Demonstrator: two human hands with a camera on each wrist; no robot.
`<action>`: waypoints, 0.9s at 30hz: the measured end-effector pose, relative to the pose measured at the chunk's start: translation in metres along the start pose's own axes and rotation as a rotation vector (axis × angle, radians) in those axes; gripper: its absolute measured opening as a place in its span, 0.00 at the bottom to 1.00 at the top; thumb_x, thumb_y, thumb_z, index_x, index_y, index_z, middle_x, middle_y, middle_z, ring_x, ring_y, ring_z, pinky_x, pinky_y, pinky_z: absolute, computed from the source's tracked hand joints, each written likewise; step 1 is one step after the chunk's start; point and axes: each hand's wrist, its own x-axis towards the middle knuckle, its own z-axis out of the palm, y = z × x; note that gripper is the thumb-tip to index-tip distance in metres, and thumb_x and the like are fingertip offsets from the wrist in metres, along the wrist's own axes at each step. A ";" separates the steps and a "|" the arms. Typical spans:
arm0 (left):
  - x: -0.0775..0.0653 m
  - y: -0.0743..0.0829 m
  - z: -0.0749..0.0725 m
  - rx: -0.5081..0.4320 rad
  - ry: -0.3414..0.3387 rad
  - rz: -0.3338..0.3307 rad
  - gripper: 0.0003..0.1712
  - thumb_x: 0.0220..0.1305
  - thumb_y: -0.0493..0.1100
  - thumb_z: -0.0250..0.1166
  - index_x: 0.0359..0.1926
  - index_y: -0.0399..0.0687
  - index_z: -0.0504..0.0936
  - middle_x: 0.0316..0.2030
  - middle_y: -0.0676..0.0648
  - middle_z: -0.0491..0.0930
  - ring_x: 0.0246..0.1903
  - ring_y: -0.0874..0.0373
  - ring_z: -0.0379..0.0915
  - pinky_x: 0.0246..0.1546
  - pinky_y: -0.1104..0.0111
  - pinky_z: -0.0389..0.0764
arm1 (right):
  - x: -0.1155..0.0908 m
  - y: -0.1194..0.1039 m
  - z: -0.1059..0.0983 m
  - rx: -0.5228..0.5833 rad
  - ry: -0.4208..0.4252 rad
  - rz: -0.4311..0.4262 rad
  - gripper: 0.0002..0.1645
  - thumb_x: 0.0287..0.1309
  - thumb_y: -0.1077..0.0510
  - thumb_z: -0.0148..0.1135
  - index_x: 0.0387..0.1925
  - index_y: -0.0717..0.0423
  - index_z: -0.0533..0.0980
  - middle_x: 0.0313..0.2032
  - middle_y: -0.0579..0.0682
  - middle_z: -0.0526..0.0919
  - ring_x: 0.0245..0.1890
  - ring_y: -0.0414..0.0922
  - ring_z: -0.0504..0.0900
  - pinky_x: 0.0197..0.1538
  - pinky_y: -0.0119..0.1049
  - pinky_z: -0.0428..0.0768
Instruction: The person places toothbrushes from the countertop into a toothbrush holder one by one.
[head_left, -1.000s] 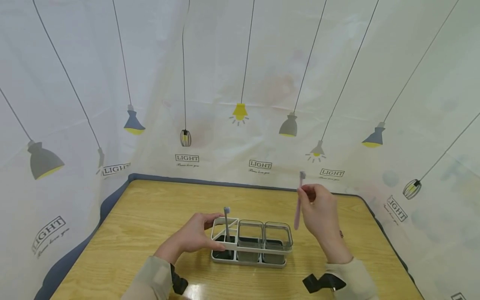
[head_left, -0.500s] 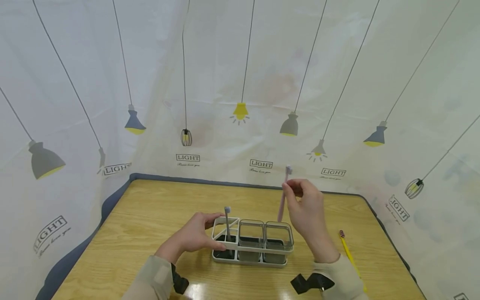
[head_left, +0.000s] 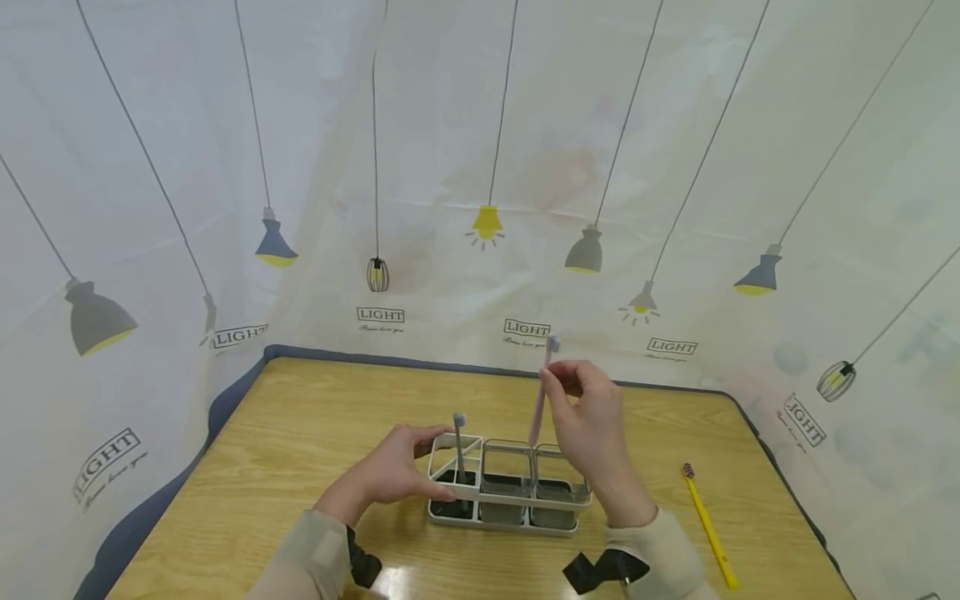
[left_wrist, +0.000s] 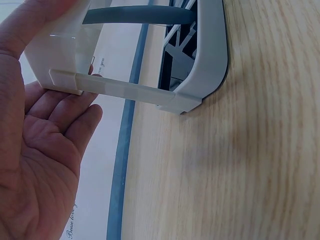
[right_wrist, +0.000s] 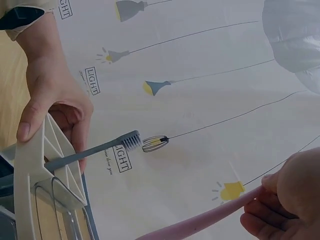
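My left hand (head_left: 386, 471) grips the left end of a white toothbrush holder (head_left: 510, 501) standing on the table. In the left wrist view its thumb and fingers lie around the holder's upper frame (left_wrist: 55, 52). A grey-blue toothbrush (head_left: 460, 450) stands bristles up in the holder's divided left section. Two clear cups (head_left: 506, 443) sit in the other sections. My right hand (head_left: 592, 421) pinches a pink toothbrush (head_left: 538, 412), head up and slightly tilted, above and behind the cups. In the right wrist view the pink handle (right_wrist: 200, 222) runs down from the fingertips.
A yellow toothbrush (head_left: 708, 529) lies on the wooden table (head_left: 337, 392) at the right. Behind the table hangs a pale sheet (head_left: 435, 150) printed with lamps.
My right hand has moved left with the pink toothbrush, from right of the holder to over its cups. The yellow toothbrush has come into view. My left hand has stayed on the holder.
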 end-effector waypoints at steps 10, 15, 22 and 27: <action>0.000 -0.001 -0.001 -0.023 -0.011 0.005 0.56 0.48 0.56 0.88 0.75 0.46 0.74 0.67 0.48 0.78 0.71 0.45 0.69 0.71 0.49 0.71 | -0.006 0.000 0.017 0.133 0.002 -0.101 0.04 0.67 0.69 0.70 0.41 0.65 0.82 0.36 0.53 0.86 0.37 0.45 0.87 0.46 0.33 0.87; 0.000 -0.001 -0.001 -0.016 -0.009 0.007 0.54 0.47 0.56 0.88 0.74 0.49 0.75 0.66 0.52 0.79 0.70 0.51 0.70 0.71 0.52 0.71 | -0.010 0.000 0.026 0.161 -0.009 -0.113 0.03 0.68 0.68 0.70 0.41 0.64 0.83 0.36 0.53 0.86 0.37 0.44 0.88 0.45 0.34 0.88; 0.001 -0.003 0.000 -0.013 -0.008 0.017 0.53 0.48 0.57 0.88 0.74 0.48 0.76 0.66 0.50 0.79 0.70 0.48 0.71 0.71 0.49 0.71 | -0.015 -0.005 0.037 0.201 -0.047 -0.080 0.03 0.68 0.67 0.70 0.42 0.63 0.83 0.37 0.52 0.87 0.38 0.43 0.88 0.47 0.38 0.89; 0.001 -0.003 -0.001 -0.018 -0.001 0.007 0.54 0.48 0.57 0.88 0.74 0.49 0.76 0.66 0.50 0.79 0.70 0.47 0.71 0.71 0.49 0.71 | -0.019 -0.009 0.042 0.198 -0.051 -0.078 0.03 0.68 0.68 0.70 0.42 0.63 0.83 0.38 0.51 0.87 0.39 0.43 0.88 0.47 0.40 0.89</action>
